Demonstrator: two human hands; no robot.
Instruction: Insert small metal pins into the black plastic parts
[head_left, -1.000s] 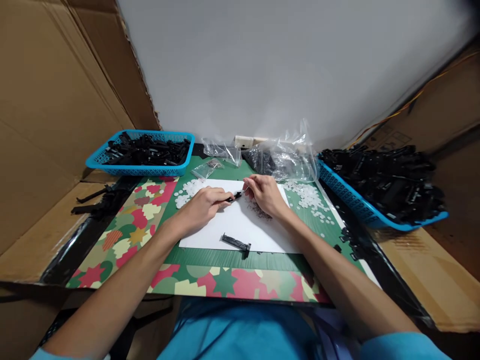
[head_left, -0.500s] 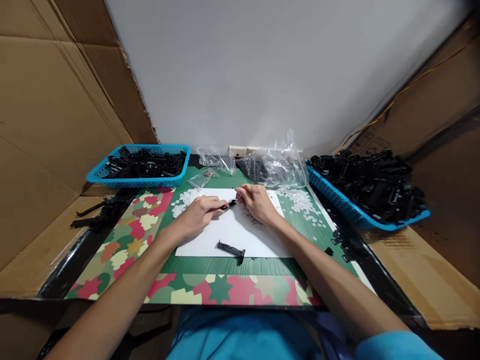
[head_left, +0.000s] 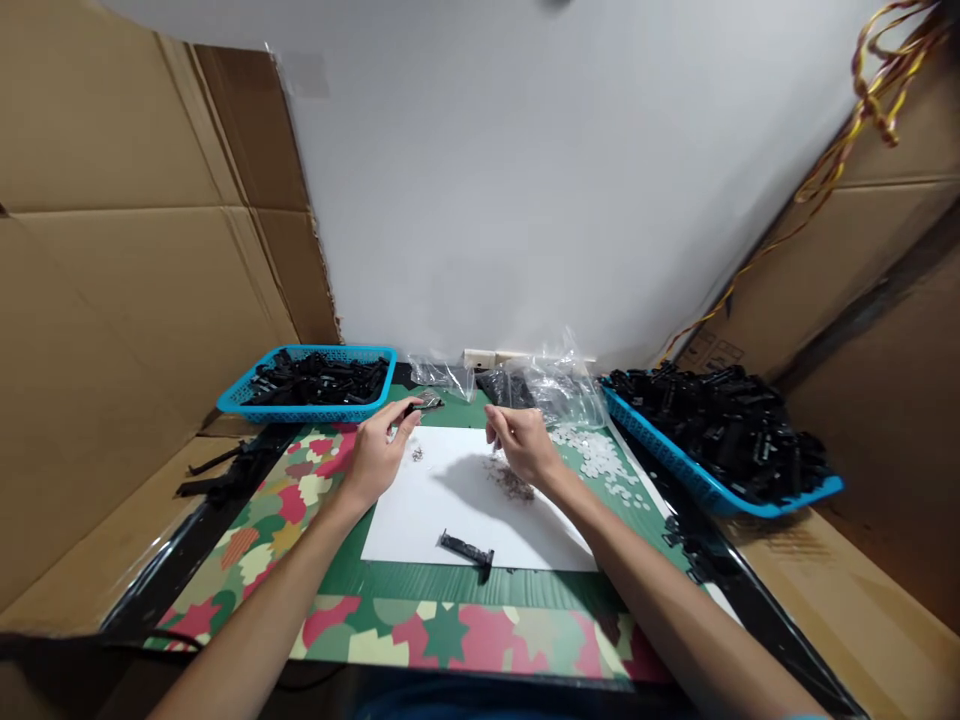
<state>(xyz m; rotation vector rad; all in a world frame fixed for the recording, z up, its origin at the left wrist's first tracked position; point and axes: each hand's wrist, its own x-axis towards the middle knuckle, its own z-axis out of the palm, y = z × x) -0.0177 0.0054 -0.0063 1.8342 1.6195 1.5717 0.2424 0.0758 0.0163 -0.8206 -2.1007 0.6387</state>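
My left hand (head_left: 379, 452) is raised over the left edge of the white sheet (head_left: 465, 520) and pinches a slim black plastic part (head_left: 415, 406) at its fingertips, near the left blue basket (head_left: 306, 411). My right hand (head_left: 520, 440) hovers above a small heap of tiny dark springs (head_left: 510, 483) on the sheet; its fingers are curled together in a pinch, and I cannot make out what, if anything, is in them. Another black part (head_left: 468, 548) lies at the sheet's front edge.
A second blue basket (head_left: 679, 470) heaped with black parts stands at the right. Clear plastic bags (head_left: 551, 385) lie at the back. White discs (head_left: 600, 455) are scattered right of the sheet. Loose black parts (head_left: 225, 470) lie left, on the mat's edge. Cardboard walls stand on both sides.
My left hand has lifted off the sheet and carried the black part up and left toward the left basket. My right hand has let go of the part and risen. The view has tilted upward.
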